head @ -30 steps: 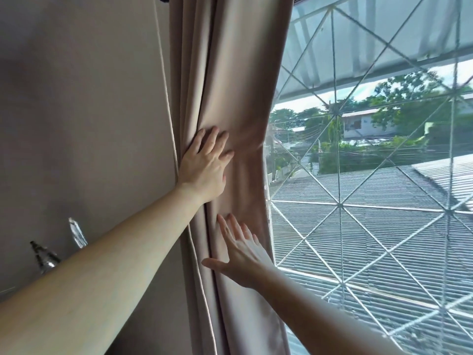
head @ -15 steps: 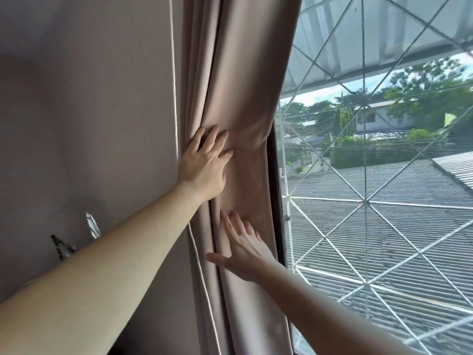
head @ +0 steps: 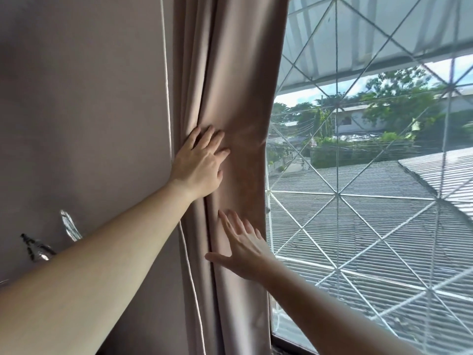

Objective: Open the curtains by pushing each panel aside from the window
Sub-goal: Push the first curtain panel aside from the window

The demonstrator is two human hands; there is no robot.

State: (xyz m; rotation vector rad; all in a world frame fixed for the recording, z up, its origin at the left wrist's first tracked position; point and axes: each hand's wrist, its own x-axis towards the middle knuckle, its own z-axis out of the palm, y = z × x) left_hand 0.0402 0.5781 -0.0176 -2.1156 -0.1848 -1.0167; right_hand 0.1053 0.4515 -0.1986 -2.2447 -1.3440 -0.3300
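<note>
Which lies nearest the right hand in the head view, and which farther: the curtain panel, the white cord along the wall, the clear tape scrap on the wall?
From the right hand:
1. Curtain panel, touched by the fingers.
2. White cord, left, beyond the folds.
3. Tape scrap, far left on the wall.

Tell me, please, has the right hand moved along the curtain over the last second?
No. The right hand lies flat on the curtain, just below the left hand, beside the window frame as before.

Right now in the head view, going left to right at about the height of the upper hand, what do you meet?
Wall → thin white cord → left hand flat on the curtain panel → window grille with rooftops beyond.
</note>
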